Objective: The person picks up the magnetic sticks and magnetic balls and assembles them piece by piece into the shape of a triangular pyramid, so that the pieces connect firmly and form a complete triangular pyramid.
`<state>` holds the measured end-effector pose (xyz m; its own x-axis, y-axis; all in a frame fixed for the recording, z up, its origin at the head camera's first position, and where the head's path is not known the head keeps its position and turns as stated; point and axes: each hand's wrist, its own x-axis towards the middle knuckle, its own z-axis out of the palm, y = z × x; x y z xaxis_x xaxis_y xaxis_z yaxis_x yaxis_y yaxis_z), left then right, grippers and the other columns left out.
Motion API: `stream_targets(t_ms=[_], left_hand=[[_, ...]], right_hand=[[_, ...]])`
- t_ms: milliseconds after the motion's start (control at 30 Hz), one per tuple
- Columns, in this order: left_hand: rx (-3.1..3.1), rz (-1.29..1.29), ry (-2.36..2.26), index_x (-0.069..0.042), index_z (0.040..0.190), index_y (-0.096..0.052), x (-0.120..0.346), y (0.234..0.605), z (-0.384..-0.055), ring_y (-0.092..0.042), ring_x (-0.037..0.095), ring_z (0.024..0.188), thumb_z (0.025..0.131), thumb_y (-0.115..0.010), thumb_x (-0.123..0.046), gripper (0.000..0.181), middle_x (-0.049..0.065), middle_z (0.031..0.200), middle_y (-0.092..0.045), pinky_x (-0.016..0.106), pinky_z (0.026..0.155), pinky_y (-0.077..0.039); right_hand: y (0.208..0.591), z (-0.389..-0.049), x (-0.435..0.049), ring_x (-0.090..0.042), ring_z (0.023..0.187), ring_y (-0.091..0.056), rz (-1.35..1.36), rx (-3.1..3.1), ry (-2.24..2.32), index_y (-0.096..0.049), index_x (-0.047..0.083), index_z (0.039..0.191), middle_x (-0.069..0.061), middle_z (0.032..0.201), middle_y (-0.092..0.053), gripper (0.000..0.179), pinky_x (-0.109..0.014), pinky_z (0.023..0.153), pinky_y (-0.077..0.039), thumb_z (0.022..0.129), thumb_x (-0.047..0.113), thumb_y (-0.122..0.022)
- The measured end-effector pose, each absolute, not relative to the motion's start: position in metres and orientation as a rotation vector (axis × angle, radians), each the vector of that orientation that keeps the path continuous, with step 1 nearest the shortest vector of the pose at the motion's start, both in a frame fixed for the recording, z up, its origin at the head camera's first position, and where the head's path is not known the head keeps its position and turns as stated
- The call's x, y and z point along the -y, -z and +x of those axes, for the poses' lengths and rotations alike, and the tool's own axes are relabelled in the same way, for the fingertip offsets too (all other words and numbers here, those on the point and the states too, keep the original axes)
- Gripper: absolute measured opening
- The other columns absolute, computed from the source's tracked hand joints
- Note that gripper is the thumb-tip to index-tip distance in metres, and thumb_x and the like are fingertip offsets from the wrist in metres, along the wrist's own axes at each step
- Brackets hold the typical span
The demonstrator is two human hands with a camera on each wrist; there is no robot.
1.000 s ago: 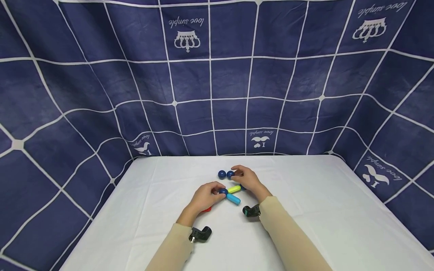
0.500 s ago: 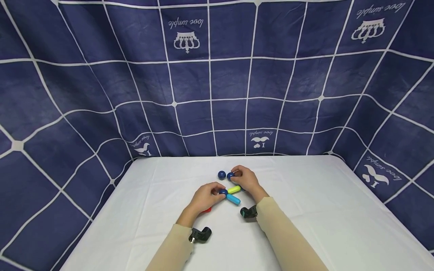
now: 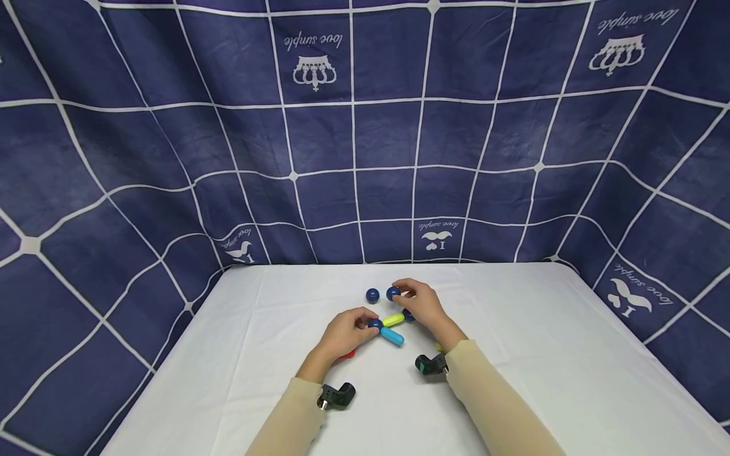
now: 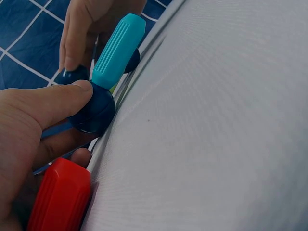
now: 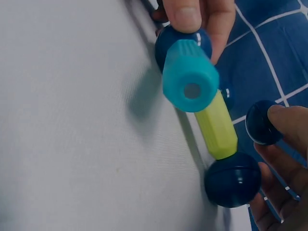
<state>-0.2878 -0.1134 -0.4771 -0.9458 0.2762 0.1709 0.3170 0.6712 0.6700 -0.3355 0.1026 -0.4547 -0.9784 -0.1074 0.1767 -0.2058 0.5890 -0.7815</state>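
Observation:
My left hand pinches a dark blue ball between thumb and fingers. A light blue rod and a yellow-green rod both run out from that ball. Another dark blue ball caps the far end of the yellow-green rod, below my right hand. That right hand holds a separate dark blue ball in its fingertips. A red rod lies under the left hand, mostly covered in the head view. The light blue rod's end shows a grey metal disc.
One loose dark blue ball sits on the white tablecloth, left of the right hand's ball. A small yellow-green piece peeks out beside the right wrist. A blue gridded curtain encloses the table's back and sides.
The right hand has moved slightly right with its ball, widening the gap to the loose ball. Beside the right wrist a yellow-green piece has come into view. The left hand stays put.

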Motion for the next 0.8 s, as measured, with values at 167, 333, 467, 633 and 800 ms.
stream_targets(t_ms=[167,333,467,633,800], left_hand=[[2.825,-0.494,1.143,-0.027,0.112,-0.072,0.113,0.476,-0.287,-0.056,0.008,0.082,0.087,-0.076,-0.033,0.025,-0.008,0.091,-0.067,0.028,0.076,-0.045],[2.819,-0.507,1.146,-0.026,0.112,-0.073,0.113,0.477,-0.287,-0.056,0.008,0.083,0.087,-0.076,-0.033,0.026,-0.008,0.092,-0.068,0.028,0.076,-0.045],[2.810,-0.521,1.147,-0.026,0.112,-0.073,0.114,0.478,-0.287,-0.056,0.008,0.083,0.087,-0.076,-0.033,0.026,-0.008,0.092,-0.068,0.028,0.075,-0.045],[2.804,-0.536,1.145,-0.025,0.112,-0.072,0.115,0.479,-0.288,-0.056,0.008,0.082,0.087,-0.076,-0.032,0.026,-0.007,0.092,-0.068,0.027,0.074,-0.045],[2.805,-0.537,1.145,-0.024,0.113,-0.072,0.115,0.479,-0.288,-0.056,0.008,0.082,0.088,-0.076,-0.032,0.026,-0.007,0.093,-0.069,0.028,0.075,-0.045]], right_hand=[[0.451,-0.324,-0.111,-0.021,0.099,-0.066,0.317,2.644,-1.372,-0.069,0.018,0.120,-0.005,0.112,-0.072,0.033,-0.035,0.081,-0.054,0.088,0.021,-0.076],[0.446,-0.310,-0.120,-0.021,0.101,-0.065,0.340,2.638,-1.366,-0.068,0.019,0.120,-0.004,0.113,-0.072,0.031,-0.036,0.082,-0.053,0.089,0.023,-0.075],[0.444,-0.298,-0.127,-0.020,0.099,-0.064,0.338,2.653,-1.374,-0.068,0.021,0.119,-0.003,0.112,-0.072,0.031,-0.033,0.081,-0.052,0.089,0.023,-0.076],[0.445,-0.287,-0.138,-0.018,0.097,-0.063,0.350,2.658,-1.432,-0.069,0.020,0.118,-0.004,0.112,-0.072,0.029,-0.030,0.078,-0.052,0.089,0.023,-0.076],[0.450,-0.279,-0.147,-0.016,0.095,-0.063,0.382,2.697,-1.440,-0.070,0.021,0.116,-0.001,0.111,-0.072,0.027,-0.029,0.078,-0.051,0.090,0.023,-0.075]])
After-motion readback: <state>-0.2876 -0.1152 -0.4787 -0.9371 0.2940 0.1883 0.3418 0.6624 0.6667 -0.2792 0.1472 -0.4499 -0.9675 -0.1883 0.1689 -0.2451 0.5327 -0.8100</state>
